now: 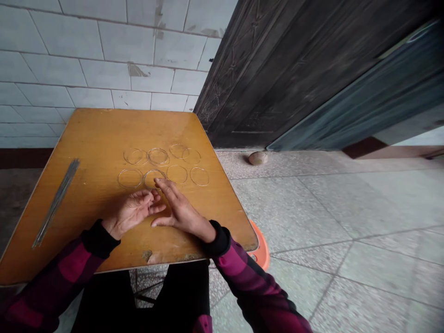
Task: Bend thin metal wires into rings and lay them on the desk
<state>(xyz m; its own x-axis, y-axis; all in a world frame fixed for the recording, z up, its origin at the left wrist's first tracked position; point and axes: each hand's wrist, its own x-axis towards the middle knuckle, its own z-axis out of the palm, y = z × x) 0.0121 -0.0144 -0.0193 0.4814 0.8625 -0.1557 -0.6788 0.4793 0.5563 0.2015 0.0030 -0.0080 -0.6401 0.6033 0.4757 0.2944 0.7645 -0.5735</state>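
Observation:
Over the near part of the wooden table, my left hand (136,211) is turned partly palm up, with thumb and fingertips drawn together. A faint thin line shows at its fingertips, too fine to make out. Facing it, my right hand (182,212) has its fingers stretched out and its thumb apart, holding nothing visible. Its fingertips partly cover a thin wire ring (146,178). More wire rings lie in two rough rows, among them a left front ring (118,178), an overlapping back ring (158,149) and a right front ring (208,177).
A bundle of straight thin wires (57,201) lies along the left side of the table (104,127). Behind it is a tiled wall (65,34); a dark wooden door (256,78) stands to the right. An orange stool (262,247) pokes out under the right corner. A stone (258,158) sits on the floor.

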